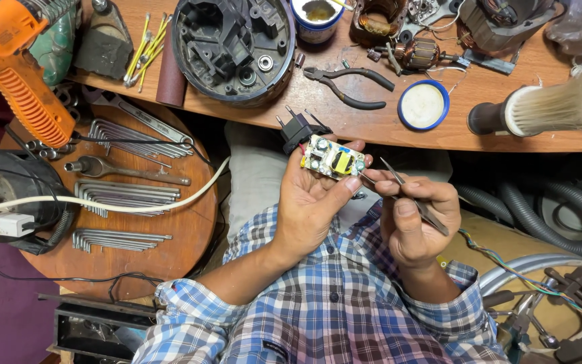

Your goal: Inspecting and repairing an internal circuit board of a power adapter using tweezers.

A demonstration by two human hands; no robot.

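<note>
Seen from above the bench: the left hand (pixel 314 202) is closed around a small circuit board (pixel 331 159), fingers curled at its edges, holding it just below the edge of the wooden bench (pixel 372 121). A black plug piece (pixel 298 131) with two metal pins hangs off the board's far end by short wires. The right hand (pixel 415 216) pinches a pair of tweezers (pixel 409 195), with the tips just beside the board's near edge.

The board looks light and stiff but fragile: its upright parts and thin wires would bend or tear, so the bare edges are the safest places to take hold.

On the bench lie pliers (pixel 351 87), a small round tin lid (pixel 424 105), a black round housing (pixel 234 47), a motor rotor (pixel 417 54) and a brush (pixel 547 111). To the left a round wooden table (pixel 190 222) carries hex keys (pixel 126 195) and an orange heat gun (pixel 18 74). A white cable (pixel 136 205) crosses it, well clear of the hands.
</note>
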